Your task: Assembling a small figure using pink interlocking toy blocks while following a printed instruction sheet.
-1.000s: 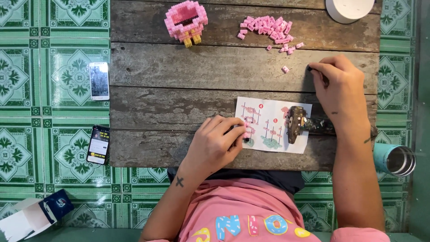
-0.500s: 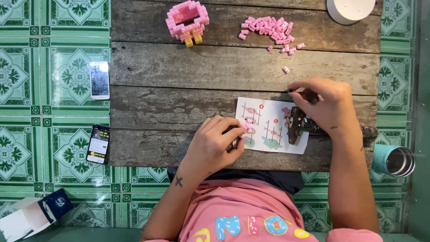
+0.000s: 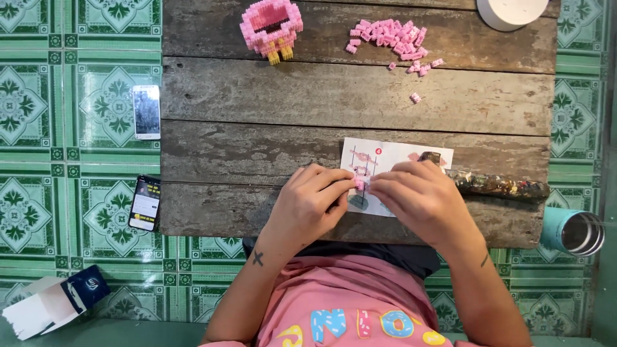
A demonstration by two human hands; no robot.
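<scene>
My left hand and my right hand meet over a white instruction sheet on the wooden table. Their fingertips pinch a small pink block piece between them. A loose pile of small pink blocks lies at the far right of the table, with one stray block nearer. A part-built pink block model with yellow feet stands at the far middle.
A dark, paint-stained tool lies right of the sheet. A white round object sits at the far right corner. Two phones and a small box lie on the green tiled floor; a teal cup lies at right.
My right hand came back from near the stray block to the sheet and joined my left hand, which now pinches a pink piece with it.
</scene>
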